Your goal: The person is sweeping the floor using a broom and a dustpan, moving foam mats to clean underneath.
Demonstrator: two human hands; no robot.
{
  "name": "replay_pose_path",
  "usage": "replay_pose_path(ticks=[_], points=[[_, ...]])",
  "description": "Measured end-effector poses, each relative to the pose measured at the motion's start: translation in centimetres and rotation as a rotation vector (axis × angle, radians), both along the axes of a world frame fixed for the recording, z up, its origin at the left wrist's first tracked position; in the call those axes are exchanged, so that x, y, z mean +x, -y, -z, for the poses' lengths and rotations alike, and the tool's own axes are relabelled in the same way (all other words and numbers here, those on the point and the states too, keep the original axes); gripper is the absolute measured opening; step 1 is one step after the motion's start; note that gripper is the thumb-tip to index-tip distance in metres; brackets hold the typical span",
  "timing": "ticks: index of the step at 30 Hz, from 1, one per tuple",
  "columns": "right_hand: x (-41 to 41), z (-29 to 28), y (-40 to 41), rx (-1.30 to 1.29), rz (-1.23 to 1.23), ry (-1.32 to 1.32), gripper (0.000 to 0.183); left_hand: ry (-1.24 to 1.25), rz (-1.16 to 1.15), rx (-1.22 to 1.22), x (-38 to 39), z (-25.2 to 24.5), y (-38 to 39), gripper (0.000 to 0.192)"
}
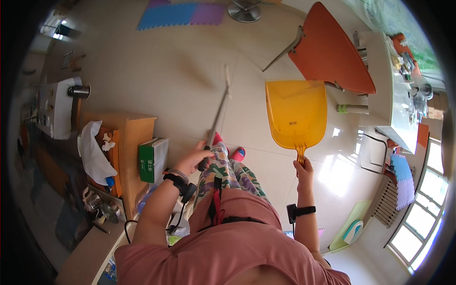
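Note:
My left hand [195, 157] is closed around the dark grip of a long-handled floor tool [219, 110]. Its grey shaft slants away over the tiles to a narrow pale head [228, 80], blurred, so its exact kind is unclear. In my right hand [304, 172] is the ribbed handle of a translucent yellow dustpan [295, 114], its wide mouth facing away from me. Only a small dark mark shows in the pan. Whether the pan touches the floor I cannot tell. My feet in red slippers [238, 154] stand between the two tools.
An orange chair [329, 53] stands just beyond the dustpan, beside a white table [381, 82] loaded with items. To the left are a wooden cabinet [137, 124] and a green-and-white carton [153, 160]. Foam mats [171, 16] and a round metal base [244, 12] lie ahead on the tiled floor.

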State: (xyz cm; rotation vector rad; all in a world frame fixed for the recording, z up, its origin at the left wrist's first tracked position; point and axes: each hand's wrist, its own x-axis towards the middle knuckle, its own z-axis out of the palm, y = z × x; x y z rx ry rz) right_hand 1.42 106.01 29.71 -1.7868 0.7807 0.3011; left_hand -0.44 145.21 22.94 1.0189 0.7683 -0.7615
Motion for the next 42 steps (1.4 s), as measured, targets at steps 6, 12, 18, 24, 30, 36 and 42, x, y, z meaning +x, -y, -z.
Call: replay_pose_path(ticks=[6, 12, 18, 24, 30, 36, 42], points=[[-5.0, 0.9, 3.0, -0.015, 0.130, 0.034, 0.026, 0.244, 0.674, 0.293, 2.0, 7.7, 8.8, 0.040], [-6.7, 0.1, 1.3, -0.001, 0.237, 0.042, 0.020, 0.583, 1.070, 0.627, 3.6, 8.8, 13.3, 0.037], [-6.6, -0.4, -1.4, 0.012, 0.290, 0.042, 0.013, 0.642, 1.150, 0.822, 6.2, 13.0, 3.6, 0.029], [-5.5, 0.2, -6.4, 0.034, 0.305, 0.041, 0.013, 0.271, 0.936, 0.984, 7.9, 10.0, -19.8, 0.029], [-4.0, 0.3, -11.0, 0.025, 0.258, 0.050, 0.008, 0.087, 0.834, 1.253, 8.8, 7.3, -32.2, 0.025], [-3.4, 0.1, -14.3, 0.024, 0.274, 0.053, 0.008, 0.348, 0.769, 1.242, 4.7, 2.9, -29.1, 0.027], [-3.9, 0.5, -14.5, 0.037, 0.281, 0.052, 0.018, 0.520, 0.984, 1.006, 2.1, 6.6, -18.5, 0.034]])
